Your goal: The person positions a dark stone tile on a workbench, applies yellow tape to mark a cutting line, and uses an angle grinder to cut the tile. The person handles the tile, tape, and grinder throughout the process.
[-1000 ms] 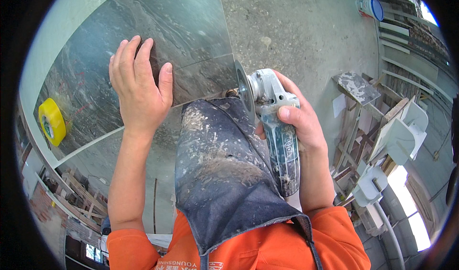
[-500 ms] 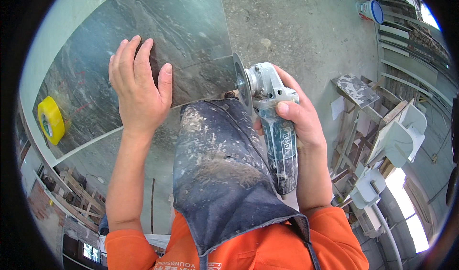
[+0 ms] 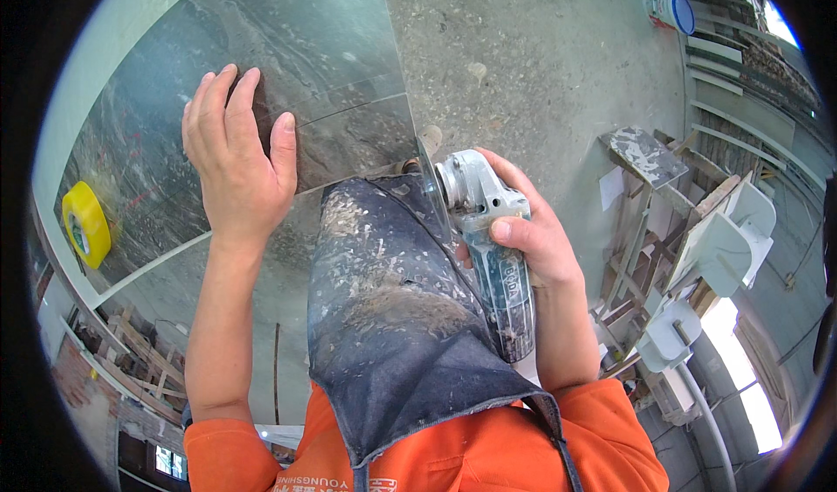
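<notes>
My left hand (image 3: 235,161) lies palm down on a dark, grey-veined stone-look slab (image 3: 323,47), fingers stretched and thumb apart. In my right hand (image 3: 545,244) is a teal and silver angle grinder (image 3: 506,270), its body pointing back toward me. Its thin cutting disc (image 3: 432,183) stands edge-on near the slab's right near corner; whether it touches the slab or spins I cannot tell. A straight dark line (image 3: 353,108) crosses the slab to its right edge. Toward the slab's left end sits a yellow roll of tape (image 3: 87,223).
A stained dark apron (image 3: 392,291) hangs between my arms, close to the grinder. At right stand a wooden rack with a paint-spotted board (image 3: 645,156) and pale curved panels (image 3: 724,252). Farther off is a white bucket with a blue lid (image 3: 671,13). Wood scraps (image 3: 144,352) lie lower left.
The grinder and my right hand have come nearer to me, the disc shifting from the dark line's end toward the near corner. My left hand stays flat on the slab; the whole view shifts slightly.
</notes>
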Demonstrator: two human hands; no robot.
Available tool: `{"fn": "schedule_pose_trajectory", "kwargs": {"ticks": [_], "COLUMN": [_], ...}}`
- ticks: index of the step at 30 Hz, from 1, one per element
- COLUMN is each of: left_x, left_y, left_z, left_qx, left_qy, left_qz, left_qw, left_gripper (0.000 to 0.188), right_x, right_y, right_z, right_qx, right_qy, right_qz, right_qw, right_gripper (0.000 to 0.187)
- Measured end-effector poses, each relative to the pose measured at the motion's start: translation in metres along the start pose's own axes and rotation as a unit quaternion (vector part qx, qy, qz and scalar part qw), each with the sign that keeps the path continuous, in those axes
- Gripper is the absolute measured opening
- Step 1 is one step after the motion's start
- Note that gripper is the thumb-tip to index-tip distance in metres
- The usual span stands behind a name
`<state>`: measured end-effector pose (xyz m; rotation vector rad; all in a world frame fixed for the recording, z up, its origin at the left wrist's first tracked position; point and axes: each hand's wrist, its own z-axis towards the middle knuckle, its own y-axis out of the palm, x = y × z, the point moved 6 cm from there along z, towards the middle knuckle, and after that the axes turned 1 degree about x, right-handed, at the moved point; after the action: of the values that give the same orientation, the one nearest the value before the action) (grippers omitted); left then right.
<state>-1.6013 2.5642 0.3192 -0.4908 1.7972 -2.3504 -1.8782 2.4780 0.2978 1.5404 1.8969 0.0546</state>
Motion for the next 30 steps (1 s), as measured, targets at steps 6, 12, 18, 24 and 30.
{"fn": "schedule_pose_trajectory", "kwargs": {"ticks": [6, 12, 18, 24, 30], "left_x": [0.002, 0.005, 0.008, 0.010, 0.012], "left_y": [-0.002, -0.001, 0.000, 0.001, 0.001], "left_z": [-0.001, 0.003, 0.003, 0.006, 0.002], "left_qx": [0.003, 0.001, -0.005, -0.004, -0.001], "left_qy": [0.002, 0.020, 0.022, 0.027, 0.024], "left_qz": [0.004, 0.003, 0.004, 0.001, 0.008], "left_qw": [1.000, 1.000, 1.000, 1.000, 1.000], "left_gripper": [0.049, 0.048, 0.049, 0.048, 0.049], "right_x": [0.017, 0.024, -0.016, -0.012, 0.016], "right_y": [-0.013, -0.035, -0.011, -0.008, -0.029], "right_z": [0.007, 0.045, 0.049, 0.052, 0.035], "right_qx": [-0.003, 0.019, -0.026, -0.052, -0.029], "right_qy": [0.033, 0.024, -0.012, -0.007, 0.032], "right_qz": [-0.010, -0.002, -0.029, -0.037, -0.034], "right_qw": [0.999, 1.000, 0.999, 0.998, 0.999], "right_gripper": [0.096, 0.074, 0.079, 0.077, 0.074]}}
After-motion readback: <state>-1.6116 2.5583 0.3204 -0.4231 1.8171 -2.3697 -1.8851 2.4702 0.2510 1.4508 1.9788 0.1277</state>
